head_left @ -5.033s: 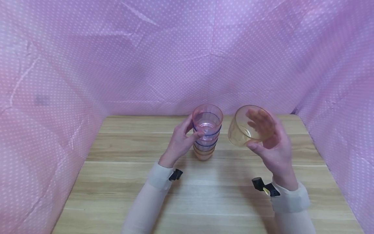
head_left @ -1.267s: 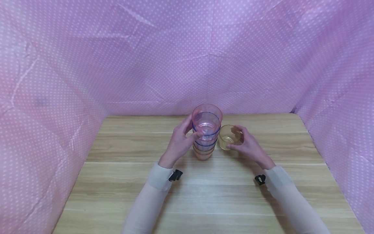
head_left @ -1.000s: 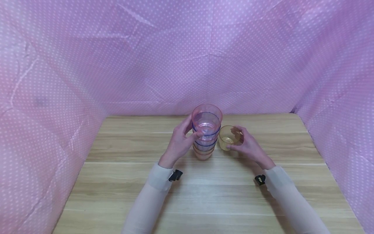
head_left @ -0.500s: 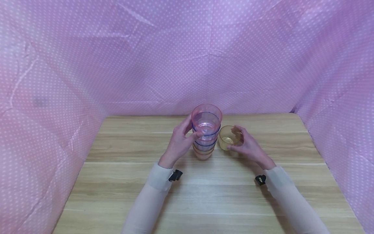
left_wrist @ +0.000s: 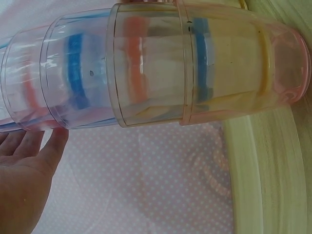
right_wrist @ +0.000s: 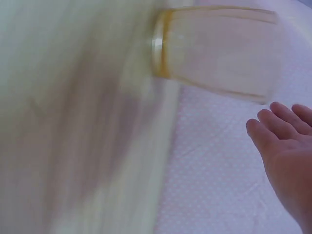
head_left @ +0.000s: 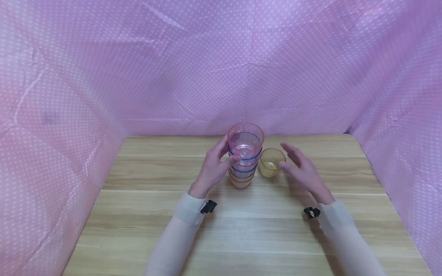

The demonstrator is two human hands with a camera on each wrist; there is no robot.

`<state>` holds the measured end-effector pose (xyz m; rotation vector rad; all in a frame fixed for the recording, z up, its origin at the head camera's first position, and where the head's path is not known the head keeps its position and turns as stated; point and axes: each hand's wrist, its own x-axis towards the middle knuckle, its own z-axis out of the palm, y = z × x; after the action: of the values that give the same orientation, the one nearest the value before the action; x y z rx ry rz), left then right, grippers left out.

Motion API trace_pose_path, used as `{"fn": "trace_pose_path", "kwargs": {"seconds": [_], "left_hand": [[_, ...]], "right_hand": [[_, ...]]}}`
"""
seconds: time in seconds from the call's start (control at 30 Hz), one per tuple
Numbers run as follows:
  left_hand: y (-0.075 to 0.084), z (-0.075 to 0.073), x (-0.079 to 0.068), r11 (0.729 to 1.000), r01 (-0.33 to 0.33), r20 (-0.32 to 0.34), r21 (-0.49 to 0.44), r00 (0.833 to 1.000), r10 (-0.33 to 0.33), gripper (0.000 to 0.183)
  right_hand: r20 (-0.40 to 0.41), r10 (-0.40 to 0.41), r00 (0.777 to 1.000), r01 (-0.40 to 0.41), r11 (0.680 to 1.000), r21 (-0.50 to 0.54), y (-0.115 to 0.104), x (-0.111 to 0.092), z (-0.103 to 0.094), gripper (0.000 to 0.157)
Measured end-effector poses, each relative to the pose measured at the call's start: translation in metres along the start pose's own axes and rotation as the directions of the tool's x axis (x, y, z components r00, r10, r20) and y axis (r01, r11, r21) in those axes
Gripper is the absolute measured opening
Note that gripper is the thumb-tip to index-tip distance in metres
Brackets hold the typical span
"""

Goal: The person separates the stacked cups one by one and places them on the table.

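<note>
Near the far edge of the tabletop (head_left: 221, 237), the yellow cup (head_left: 267, 168) stands between our spread right grip (head_left: 305, 170) and the cup stack (head_left: 245, 172) our left grip (head_left: 214, 165) clasps.

A light wood-grain rectangular tabletop (head_left: 241, 237) spread across the near and middle scene, its pale and tan bands running left to right and its far corners rounded. Pink-lilac fabric sheeting with small white polka dots (head_left: 193, 76) rose along the tabletop's left, far and right sides. On the left, a long curved crease (head_left: 27, 94) ran down the sheeting, with a faint greyish smudge (head_left: 50, 118) to its right. Shorter wrinkles crossed the far side, and a small dark patch (head_left: 348, 130) showed by the far right corner. In the right wrist view, the wood grain was blurred, while the dots remained discernible.
</note>
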<state>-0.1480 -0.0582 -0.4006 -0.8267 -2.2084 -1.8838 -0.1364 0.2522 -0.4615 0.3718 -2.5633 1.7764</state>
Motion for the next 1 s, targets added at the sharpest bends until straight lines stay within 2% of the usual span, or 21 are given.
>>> {"fn": "trace_pose_path", "kwargs": {"seconds": [0.13,0.3,0.43,0.6,0.83,1.0], "left_hand": [[0.000,0.001,0.000,1.000,0.003,-0.002,-0.013,1.000,-0.003,0.100],[0.000,0.001,-0.001,1.000,0.007,-0.014,-0.015,1.000,-0.007,0.103],[-0.002,0.002,-0.001,1.000,0.013,-0.015,-0.010,1.000,-0.013,0.104],[-0.001,0.003,-0.002,1.000,0.013,-0.019,-0.009,1.000,-0.013,0.105],[-0.001,0.004,-0.002,1.000,0.007,-0.022,-0.015,1.000,-0.007,0.104],[-0.001,0.004,-0.002,1.000,0.002,-0.027,-0.018,1.000,-0.003,0.104]], "right_hand": [[-0.095,-0.092,0.991,0.101,0.990,0.095,-0.010,-0.002,0.002,0.059],[-0.179,-0.137,0.974,0.169,0.968,0.184,-0.029,-0.004,0.011,0.055],[-0.220,-0.224,0.949,0.277,0.928,0.250,-0.050,-0.004,0.020,0.054],[-0.228,-0.333,0.915,0.391,0.872,0.294,-0.072,-0.002,0.032,0.054],[-0.193,-0.388,0.901,0.430,0.860,0.276,-0.085,0.003,0.045,0.059],[-0.172,-0.364,0.916,0.397,0.883,0.248,-0.094,0.007,0.054,0.058]]}}
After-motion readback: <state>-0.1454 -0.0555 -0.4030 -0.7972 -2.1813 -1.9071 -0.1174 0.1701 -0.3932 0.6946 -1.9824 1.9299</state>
